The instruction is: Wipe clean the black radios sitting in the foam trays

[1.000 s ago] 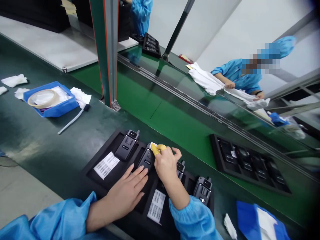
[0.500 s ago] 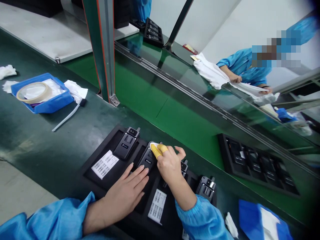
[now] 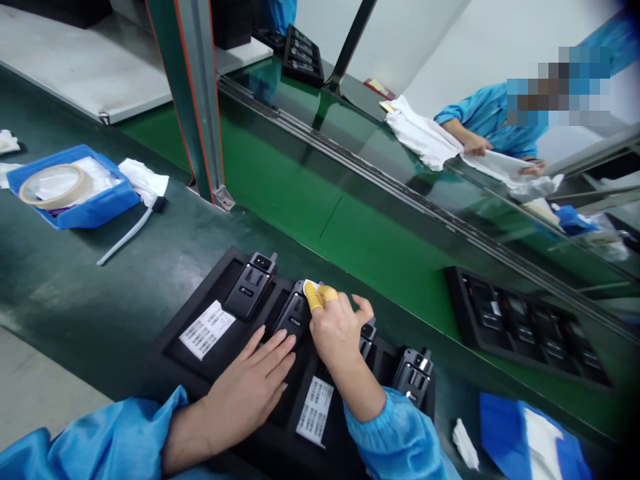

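**"What's the left hand doing?"**

"The left hand lies open, fingers slightly spread, their tips on the near end of a black radio in a black foam tray."

**"And the right?"**

"The right hand pinches a white cloth between thumb and forefinger, both in yellow finger cots, and holds it against the radio's far end. Its other fingers are lifted and spread."

**"Where's that radio, exactly?"**

"Mid-tray, between a second radio on the left and a third, partly hidden by the right wrist. A fourth radio stands further right. Barcode labels lie in the tray."

**"Anything else nearby?"**

"Far left, a blue bin holds a tape roll. Far right, a second tray sits on the green conveyor, and a co-worker in blue handles a white rag."
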The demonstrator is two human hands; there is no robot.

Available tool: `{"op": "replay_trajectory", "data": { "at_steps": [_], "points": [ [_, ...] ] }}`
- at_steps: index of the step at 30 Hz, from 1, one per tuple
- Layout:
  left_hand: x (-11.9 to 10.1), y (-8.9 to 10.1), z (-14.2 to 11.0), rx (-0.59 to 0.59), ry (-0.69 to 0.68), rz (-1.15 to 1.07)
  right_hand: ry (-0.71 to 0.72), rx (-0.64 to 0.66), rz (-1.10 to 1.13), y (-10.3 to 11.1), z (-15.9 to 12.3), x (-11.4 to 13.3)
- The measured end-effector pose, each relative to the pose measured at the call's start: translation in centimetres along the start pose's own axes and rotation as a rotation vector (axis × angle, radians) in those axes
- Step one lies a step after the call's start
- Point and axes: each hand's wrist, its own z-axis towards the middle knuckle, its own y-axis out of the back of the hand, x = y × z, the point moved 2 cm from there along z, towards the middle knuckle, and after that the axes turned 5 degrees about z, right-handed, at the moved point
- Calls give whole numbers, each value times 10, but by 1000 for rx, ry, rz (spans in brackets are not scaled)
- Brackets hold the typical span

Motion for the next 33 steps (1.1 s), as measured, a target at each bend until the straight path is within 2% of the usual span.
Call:
{"op": "replay_trajectory", "data": {
  "at_steps": [8,11,15,19,27,30,33],
  "points": [
    [-1,1,1,-18,-7,29,-111,-15,0,4,-25,3],
    [-1,0,1,-37,-7,28,-105,-5,17,3,-20,7],
    [-1,1,2,-40,-11,50,-29,40,80,0,-8,7],
    [-1,3,3,-32,-16,67,16,10,68,1,-9,-1],
    [-1,1,0,-39,-8,36,-11,-8,-28,8,-20,-14],
    [-1,0,0,-29,-8,26,-78,0,-61,7,-13,-10],
    [-1,0,0,-21,-6,26,-68,-11,-18,3,-4,2]
  ]
}}
